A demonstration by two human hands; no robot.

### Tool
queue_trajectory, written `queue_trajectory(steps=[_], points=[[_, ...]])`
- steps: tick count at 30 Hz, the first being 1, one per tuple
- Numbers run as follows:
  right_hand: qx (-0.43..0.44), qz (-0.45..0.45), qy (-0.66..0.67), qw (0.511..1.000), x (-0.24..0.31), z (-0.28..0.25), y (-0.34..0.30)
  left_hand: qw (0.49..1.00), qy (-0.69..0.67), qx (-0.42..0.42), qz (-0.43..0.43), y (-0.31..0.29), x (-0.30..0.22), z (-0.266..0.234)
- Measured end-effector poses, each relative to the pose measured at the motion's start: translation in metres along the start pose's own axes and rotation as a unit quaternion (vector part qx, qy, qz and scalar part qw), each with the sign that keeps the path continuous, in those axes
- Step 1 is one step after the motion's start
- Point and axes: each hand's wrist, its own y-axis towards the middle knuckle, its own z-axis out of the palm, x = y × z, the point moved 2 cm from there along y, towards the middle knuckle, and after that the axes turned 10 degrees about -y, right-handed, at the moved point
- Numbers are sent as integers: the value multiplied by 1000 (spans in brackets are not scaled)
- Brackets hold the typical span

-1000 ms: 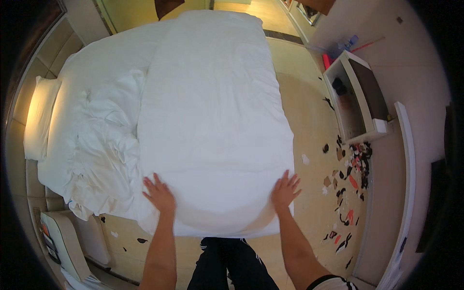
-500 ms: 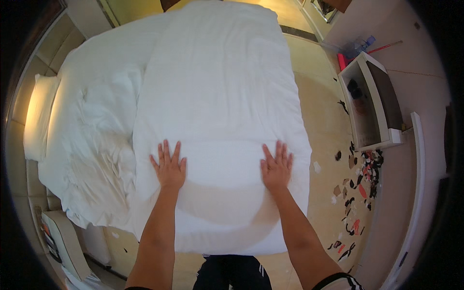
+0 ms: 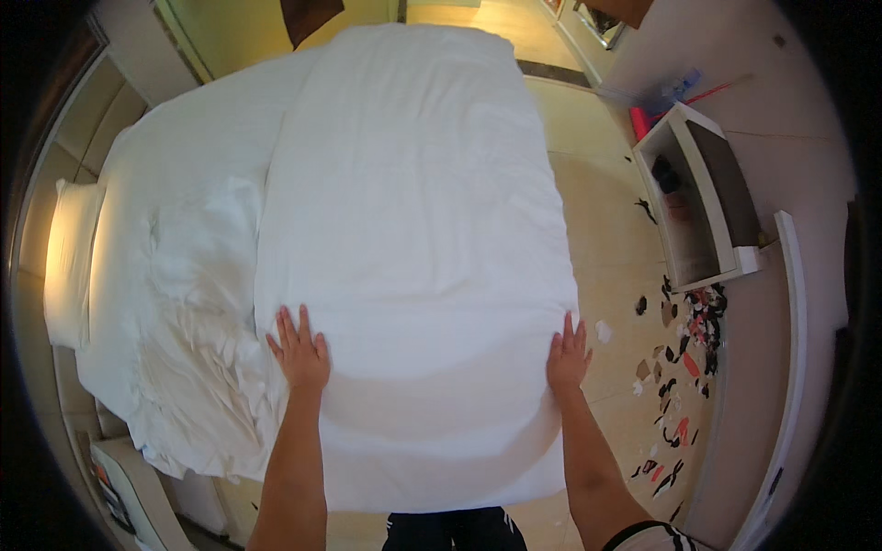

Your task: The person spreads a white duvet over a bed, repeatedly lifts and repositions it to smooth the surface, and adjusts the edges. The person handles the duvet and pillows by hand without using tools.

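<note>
A white duvet (image 3: pixel 413 184) lies folded in a long band across the bed, its near end hanging over the bed's edge in front of me. My left hand (image 3: pixel 301 354) rests on its left part, fingers spread and pointing away. At the duvet's right edge lies my right hand (image 3: pixel 570 356), flat with the fingers stretched out. Neither hand holds anything. A straight crease crosses the cloth just beyond my fingertips. To the left spreads a white sheet (image 3: pixel 197 303), crumpled in its nearer part. A white pillow (image 3: pixel 72 266) leans at the padded headboard.
Scraps in black, red and tan (image 3: pixel 684 367) litter the tiled floor right of the bed. An open-fronted cabinet (image 3: pixel 712 197) stands along the right wall, with a red-handled stick (image 3: pixel 707 94) behind it. A nightstand (image 3: pixel 129 487) is at the near left.
My hands have moved apart, the left one leftward and the right one out to the duvet's right edge. The bed appears slightly lower in view.
</note>
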Motion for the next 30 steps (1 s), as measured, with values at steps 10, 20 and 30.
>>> queue_trajectory(steps=[10,20,30], points=[[-92,-314,-59,943,259,-2,-2,952,-209,81,206,94,-183,18],[-123,-115,-109,980,157,-16,162,996,26,9,87,230,-68,39],[64,59,199,976,106,-25,189,999,-15,8,32,296,-44,27]])
